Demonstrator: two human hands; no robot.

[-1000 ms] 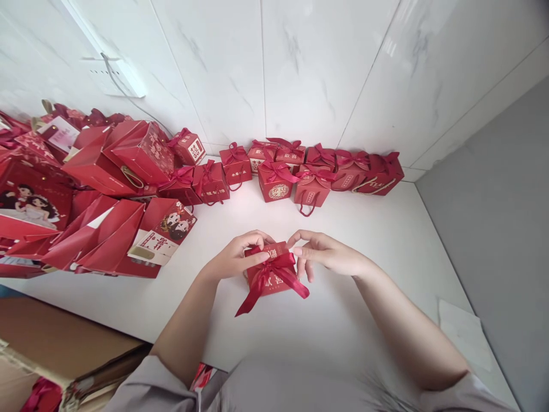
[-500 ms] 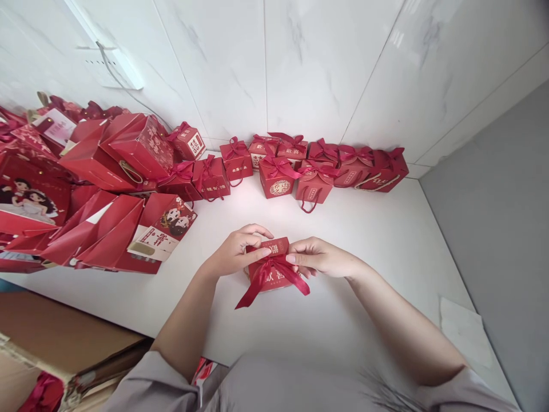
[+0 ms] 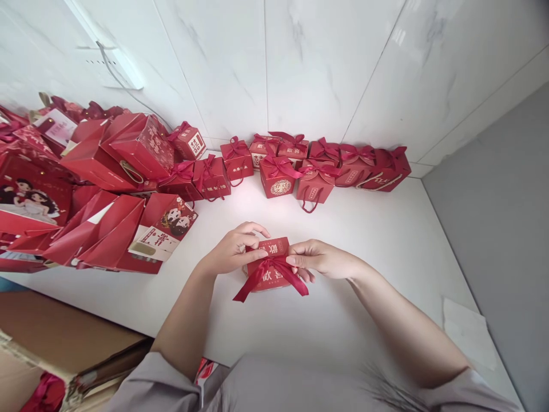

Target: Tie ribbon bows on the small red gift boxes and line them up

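Note:
A small red gift box [image 3: 274, 276] with gold characters sits on the white table [image 3: 364, 240] in front of me. A red satin ribbon [image 3: 261, 274] is tied in a bow over it, its tails trailing down to the left and right. My left hand [image 3: 231, 250] pinches the bow's left loop, fingers curled. My right hand [image 3: 315, 258] pinches the right side of the bow at the box's edge, fingers pressed together.
A row of small red ribboned boxes [image 3: 315, 163] lines the marble wall. Larger red paper bags [image 3: 98, 189] are heaped at the left. A cardboard carton [image 3: 55, 349] stands below the table's left edge. A white paper sheet [image 3: 469, 332] lies at the right.
My right hand closed from loosely spread fingers onto the bow's right side. Both hands and the box shifted slightly away from me, and the ribbon loops drew tighter.

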